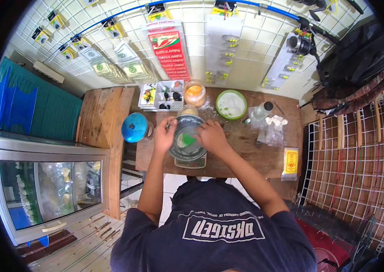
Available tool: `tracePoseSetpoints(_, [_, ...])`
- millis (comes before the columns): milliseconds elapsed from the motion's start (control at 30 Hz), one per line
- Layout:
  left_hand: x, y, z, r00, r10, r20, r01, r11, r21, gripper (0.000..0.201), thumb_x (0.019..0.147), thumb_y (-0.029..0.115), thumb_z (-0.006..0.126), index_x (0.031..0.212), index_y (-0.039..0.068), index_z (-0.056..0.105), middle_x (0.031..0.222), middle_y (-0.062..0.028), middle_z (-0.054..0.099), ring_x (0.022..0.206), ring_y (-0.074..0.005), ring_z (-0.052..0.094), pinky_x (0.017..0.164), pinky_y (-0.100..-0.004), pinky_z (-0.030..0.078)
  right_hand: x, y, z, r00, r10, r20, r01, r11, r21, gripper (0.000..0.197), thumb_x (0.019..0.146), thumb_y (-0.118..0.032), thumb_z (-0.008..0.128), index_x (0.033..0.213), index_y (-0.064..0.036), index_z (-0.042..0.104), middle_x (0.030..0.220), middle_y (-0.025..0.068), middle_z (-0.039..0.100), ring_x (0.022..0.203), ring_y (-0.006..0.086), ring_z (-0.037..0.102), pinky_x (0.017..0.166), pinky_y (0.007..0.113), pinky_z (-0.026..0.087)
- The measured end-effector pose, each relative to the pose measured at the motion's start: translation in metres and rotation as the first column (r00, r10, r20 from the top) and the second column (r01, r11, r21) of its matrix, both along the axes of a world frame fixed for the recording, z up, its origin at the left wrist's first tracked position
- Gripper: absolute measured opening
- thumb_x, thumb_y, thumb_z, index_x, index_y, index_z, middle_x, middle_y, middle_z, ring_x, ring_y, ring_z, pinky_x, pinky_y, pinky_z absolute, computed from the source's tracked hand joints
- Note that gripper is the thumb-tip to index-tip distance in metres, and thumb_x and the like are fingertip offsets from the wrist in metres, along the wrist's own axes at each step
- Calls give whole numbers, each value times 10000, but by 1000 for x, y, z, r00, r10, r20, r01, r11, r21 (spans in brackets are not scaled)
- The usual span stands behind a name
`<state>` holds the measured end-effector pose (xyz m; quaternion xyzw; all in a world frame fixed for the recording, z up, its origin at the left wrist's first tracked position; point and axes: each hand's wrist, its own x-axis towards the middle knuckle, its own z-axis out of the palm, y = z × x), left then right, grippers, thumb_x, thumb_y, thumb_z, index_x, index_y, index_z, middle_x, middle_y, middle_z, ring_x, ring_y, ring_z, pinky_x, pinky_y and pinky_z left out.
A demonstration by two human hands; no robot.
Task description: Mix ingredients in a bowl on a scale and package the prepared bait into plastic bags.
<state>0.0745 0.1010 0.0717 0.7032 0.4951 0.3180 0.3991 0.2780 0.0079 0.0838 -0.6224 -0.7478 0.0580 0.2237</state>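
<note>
A round grey bowl [192, 153] is between my hands, above a small scale [192, 163] at the table's front edge. Inside the bowl lies a pale lump with bright green material [185, 139] on it. My left hand [164, 133] is closed at the bowl's left rim, fingertips bent together. Over the right rim, my right hand [212, 136] curls its fingers against the bowl, partly inside it. Its palm side is hidden. Just behind the bowl stands a small tub [188, 110], partly covered by the rim.
Farther back on the wooden table are a jar with orange contents [195, 93], a compartment box [174, 86] and a green-rimmed bowl of white powder [231, 104]. A blue-lidded container [135, 127] stands left; a clear bottle [261, 112] and white pieces [277, 120] lie right.
</note>
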Motion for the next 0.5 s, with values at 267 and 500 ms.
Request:
tracePoseSetpoints(267, [-74, -1, -76, 979, 8, -202, -44, 984, -174, 392, 1005, 334, 492, 1198, 16, 614, 1025, -264, 666, 1017, -430, 621, 906, -453, 472, -72, 15, -56, 942, -44, 333, 166, 923, -348, 174, 841, -178, 574, 880, -129, 737, 837, 112, 722, 839, 290, 686, 770, 432, 482])
tracePoseSetpoints(500, [-60, -20, -56, 987, 59, 147, 21, 872, -490, 354, 1054, 311, 434, 1197, 39, 609, 732, -67, 639, 509, -134, 576, 453, -293, 464, -56, 12, -58, 940, -108, 322, 172, 969, -177, 257, 853, -132, 555, 1035, -165, 734, 794, 96, 687, 753, 266, 704, 611, 400, 535])
